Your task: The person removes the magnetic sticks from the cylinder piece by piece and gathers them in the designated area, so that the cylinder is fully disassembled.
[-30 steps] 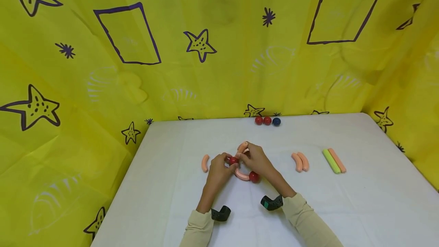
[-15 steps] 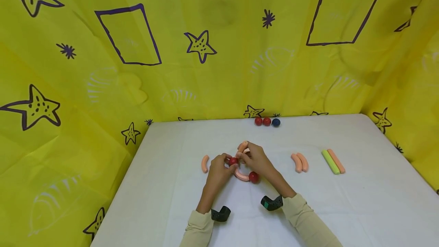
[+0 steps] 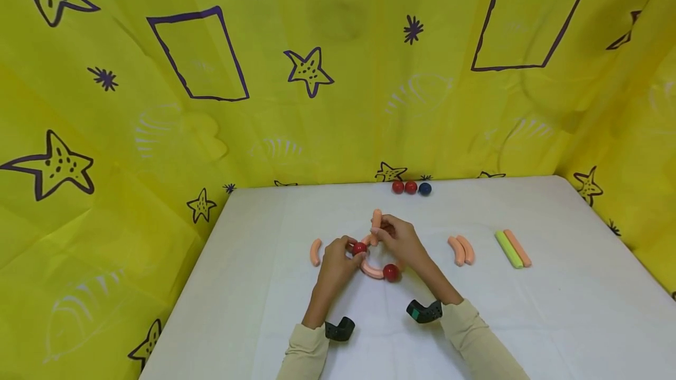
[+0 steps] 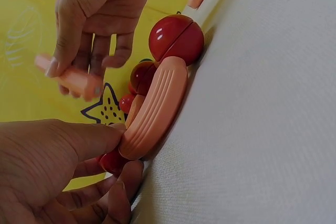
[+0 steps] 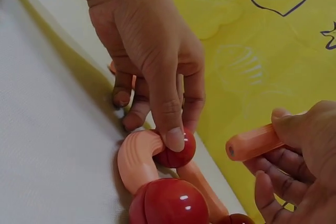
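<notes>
My left hand (image 3: 337, 261) pinches a red ball (image 3: 360, 248) between thumb and fingers. The ball joins a ring of peach toy sticks and red balls lying on the table. A curved, ridged stick (image 4: 157, 109) runs from it to another red ball (image 3: 391, 272). In the right wrist view, a second peach stick (image 5: 202, 188) leads from the pinched ball toward the far side. Just beyond, my right hand (image 3: 404, 245) holds a straight peach stick (image 5: 254, 141) between thumb and fingers. A dark dot marks its end, which stands apart from the ring in the right wrist view.
One curved peach stick (image 3: 315, 252) lies left of the ring. Two more curved sticks (image 3: 462, 250) lie to the right, then a green stick (image 3: 509, 249) beside a peach one (image 3: 517, 248). Two red balls (image 3: 404, 187) and a dark blue ball (image 3: 425, 189) sit at the back edge.
My right hand has drawn back slightly to the right, and the straight peach stick in it has turned more upright, away from the ring. The left hand stays on its red ball.
</notes>
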A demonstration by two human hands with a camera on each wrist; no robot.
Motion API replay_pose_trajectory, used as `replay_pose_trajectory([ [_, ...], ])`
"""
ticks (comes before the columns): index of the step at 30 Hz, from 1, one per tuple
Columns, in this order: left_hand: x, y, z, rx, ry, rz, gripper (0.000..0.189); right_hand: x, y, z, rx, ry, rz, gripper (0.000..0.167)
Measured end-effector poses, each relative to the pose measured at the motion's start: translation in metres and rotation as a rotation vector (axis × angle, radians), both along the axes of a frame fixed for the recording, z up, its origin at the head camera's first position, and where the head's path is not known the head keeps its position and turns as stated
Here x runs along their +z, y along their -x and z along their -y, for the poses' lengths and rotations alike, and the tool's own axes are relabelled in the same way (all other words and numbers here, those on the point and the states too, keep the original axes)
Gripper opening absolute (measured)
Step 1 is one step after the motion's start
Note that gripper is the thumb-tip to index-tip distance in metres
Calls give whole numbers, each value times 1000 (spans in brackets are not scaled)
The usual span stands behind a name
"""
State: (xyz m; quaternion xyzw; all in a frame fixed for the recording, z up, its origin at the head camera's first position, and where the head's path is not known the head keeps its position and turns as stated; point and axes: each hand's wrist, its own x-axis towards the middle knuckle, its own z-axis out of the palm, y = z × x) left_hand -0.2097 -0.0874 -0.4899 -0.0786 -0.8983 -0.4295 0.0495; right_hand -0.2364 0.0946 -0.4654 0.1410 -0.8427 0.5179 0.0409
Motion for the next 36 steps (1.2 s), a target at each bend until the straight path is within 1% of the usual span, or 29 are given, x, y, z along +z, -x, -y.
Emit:
replay_pose_trajectory([
  [2, 0, 1, -1, 4, 5, 12, 28, 2, 0, -3, -36, 24, 28, 30],
  [7, 0, 1, -1, 13, 25, 26, 29, 8, 3, -15, -98, 90, 84, 33],
  [13, 1, 0, -2, 15, 37, 26, 30, 20, 1, -40, -140, 121, 170, 39],
  [17, 2, 1, -3, 14, 45, 23, 30, 31, -2, -60, -154, 125, 202, 43],
  [22, 3, 1, -2, 11, 32, 20, 29, 44, -6, -92, -155, 62, 214, 50],
  [26, 2, 1, -2, 16, 22, 29, 29, 50, -11, -123, -177, 3, 203, 56],
  [29, 0, 1, -2, 21, 20, 36, 30, 51, -15, -150, -201, -49, 196, 60],
  [31, 0, 0, -2, 23, 19, 43, 30, 49, -19, -168, -220, -90, 211, 63],
  [36, -1, -1, -2, 16, 19, 34, 31, 43, -27, -209, -297, -147, 290, 69],
])
